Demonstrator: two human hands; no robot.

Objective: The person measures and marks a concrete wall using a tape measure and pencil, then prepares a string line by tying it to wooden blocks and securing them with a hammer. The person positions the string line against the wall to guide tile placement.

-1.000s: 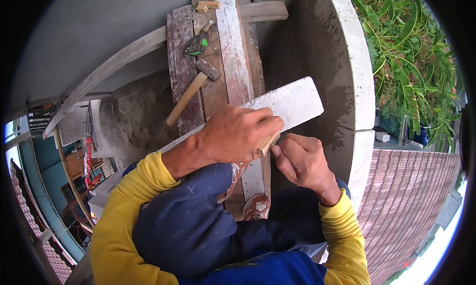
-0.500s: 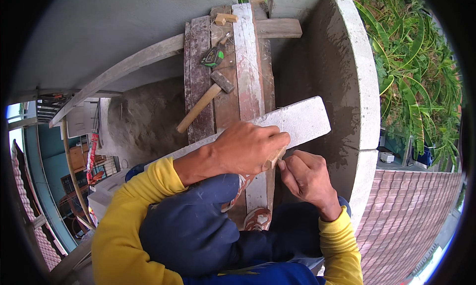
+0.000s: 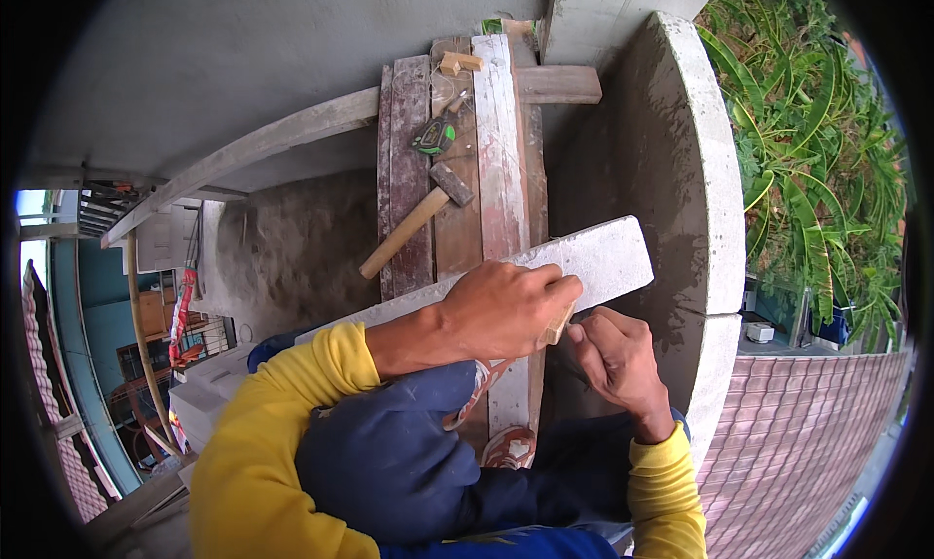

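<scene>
A long pale block [image 3: 608, 257] lies slantwise across the planks in front of me. My left hand [image 3: 506, 304] is over its near edge, fingers closed round a small wooden block [image 3: 557, 327] whose end sticks out below the knuckles. Just right of that end is my right hand [image 3: 615, 360], its thumb pressed to curled fingers. What it pinches, if anything, is too small or hidden to make out. A small gap separates the two hands.
On the plank platform [image 3: 501, 121] lie a hammer [image 3: 409, 230], a tape measure [image 3: 433, 136], a thin pointed tool [image 3: 457, 102] and wooden pieces [image 3: 459, 64]. A low wall [image 3: 715, 189] stands to the right, with plants [image 3: 808, 150] and a tiled roof [image 3: 798, 432] beyond.
My right hand has drawn slightly away from the wooden block's end, widening the gap. My left hand keeps its grip. The whole scene sits a little lower and further right in view.
</scene>
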